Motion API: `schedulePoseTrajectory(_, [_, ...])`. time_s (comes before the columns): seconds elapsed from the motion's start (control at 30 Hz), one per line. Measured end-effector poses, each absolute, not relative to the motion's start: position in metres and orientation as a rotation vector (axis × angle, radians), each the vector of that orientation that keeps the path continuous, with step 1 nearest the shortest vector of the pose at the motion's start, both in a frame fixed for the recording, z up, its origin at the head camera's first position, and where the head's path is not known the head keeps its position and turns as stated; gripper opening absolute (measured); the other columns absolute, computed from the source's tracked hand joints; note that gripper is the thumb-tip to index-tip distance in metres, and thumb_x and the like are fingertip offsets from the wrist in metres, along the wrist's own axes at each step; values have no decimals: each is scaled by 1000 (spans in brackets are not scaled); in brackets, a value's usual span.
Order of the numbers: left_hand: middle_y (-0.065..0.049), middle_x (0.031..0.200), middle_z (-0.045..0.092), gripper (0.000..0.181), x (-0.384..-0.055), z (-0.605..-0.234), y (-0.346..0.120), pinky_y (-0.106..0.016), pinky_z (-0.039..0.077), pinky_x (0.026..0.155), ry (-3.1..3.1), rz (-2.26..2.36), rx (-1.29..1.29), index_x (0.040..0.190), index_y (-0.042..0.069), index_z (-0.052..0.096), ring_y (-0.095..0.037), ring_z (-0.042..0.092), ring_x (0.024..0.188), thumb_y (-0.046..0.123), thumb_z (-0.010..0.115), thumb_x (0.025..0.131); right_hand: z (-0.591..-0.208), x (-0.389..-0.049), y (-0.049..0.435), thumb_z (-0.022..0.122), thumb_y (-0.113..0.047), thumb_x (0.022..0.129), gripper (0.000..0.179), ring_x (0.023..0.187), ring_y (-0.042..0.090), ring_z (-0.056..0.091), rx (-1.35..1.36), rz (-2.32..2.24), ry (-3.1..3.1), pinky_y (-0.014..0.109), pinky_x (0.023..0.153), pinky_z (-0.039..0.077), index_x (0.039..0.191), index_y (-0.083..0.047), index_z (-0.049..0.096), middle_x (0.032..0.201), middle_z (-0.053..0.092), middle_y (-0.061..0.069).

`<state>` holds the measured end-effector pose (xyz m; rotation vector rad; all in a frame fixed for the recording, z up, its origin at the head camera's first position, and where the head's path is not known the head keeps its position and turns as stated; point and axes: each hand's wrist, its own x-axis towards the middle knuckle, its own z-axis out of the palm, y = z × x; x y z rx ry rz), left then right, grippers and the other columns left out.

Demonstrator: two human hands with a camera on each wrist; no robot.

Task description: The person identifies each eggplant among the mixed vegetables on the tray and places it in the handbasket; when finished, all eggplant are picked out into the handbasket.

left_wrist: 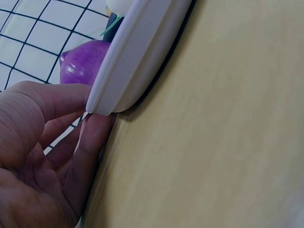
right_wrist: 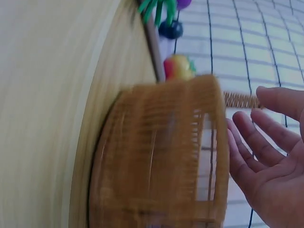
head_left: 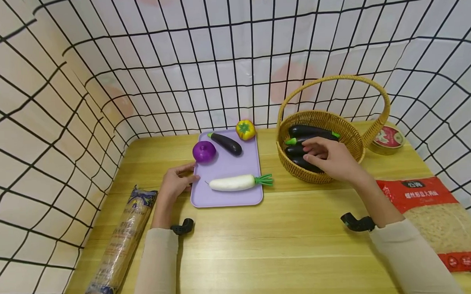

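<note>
My left hand [head_left: 176, 182] pinches the left rim of a lilac tray [head_left: 229, 199]; in the left wrist view, the thumb lies on the rim and fingers reach beneath it. On the tray are a purple onion [head_left: 204, 152], an eggplant [head_left: 226, 144], a yellow pepper [head_left: 245, 129] with reddish patches, and a white radish [head_left: 233, 183] whose green leaves stick out past the right edge. Over the wicker basket [head_left: 304, 173], my right hand [head_left: 331, 157] hovers with loosely bent fingers and nothing in its grasp. Several eggplants [head_left: 310, 131] lie inside the basket, partly hidden by that hand.
The basket's tall handle [head_left: 336, 78] arches over it. Behind its right side stands a round tin [head_left: 387, 139]. A red bag of pasta [head_left: 437, 226] lies at the right, and a long noodle packet [head_left: 122, 246] at the left. Black-gridded white cloth [head_left: 225, 74] encloses the wooden table [head_left: 270, 249].
</note>
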<state>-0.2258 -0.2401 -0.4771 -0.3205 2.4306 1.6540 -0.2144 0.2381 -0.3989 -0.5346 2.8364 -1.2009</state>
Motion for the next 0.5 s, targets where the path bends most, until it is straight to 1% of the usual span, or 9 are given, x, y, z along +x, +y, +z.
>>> schedulePoseTrajectory(0.2, [-6,143,63,55,-226,-479,-240,-30,65,75,2431,1659,-315,141,25,65,-27,66,112,14,81,90,-400,-214,205,66,-28,103,45,110,23,65,-586,-1367,2693,15,88,54,142,-7,57,128,68,13])
schedulePoseTrajectory(0.27, [-6,143,63,55,-227,-480,-240,-29,65,75,2435,1654,-313,141,24,65,-26,66,112,14,81,90,-401,-215,194,65,-28,103,47,112,22,64,-596,-1385,2672,21,92,56,143,-8,56,129,67,13])
schedulePoseTrajectory(0.37, [-7,143,63,55,-227,-480,-241,-29,65,75,2430,1653,-317,142,24,64,-26,66,113,14,80,90,-403,-216,178,65,-28,103,47,115,24,65,-612,-1404,2646,34,99,57,145,-9,55,132,66,12])
schedulePoseTrajectory(0.43, [-8,143,63,55,-227,-480,-241,-29,65,76,2426,1656,-320,142,24,64,-27,66,114,14,80,90,-405,-218,168,65,-29,103,47,119,25,64,-613,-1420,2620,43,103,56,146,-12,54,136,64,11])
schedulePoseTrajectory(0.5, [-8,144,62,55,-226,-480,-241,-29,65,77,2422,1656,-315,143,24,63,-28,66,115,15,80,91,-408,-222,159,65,-28,103,47,123,27,64,-612,-1444,2588,48,105,55,147,-14,53,139,62,10])
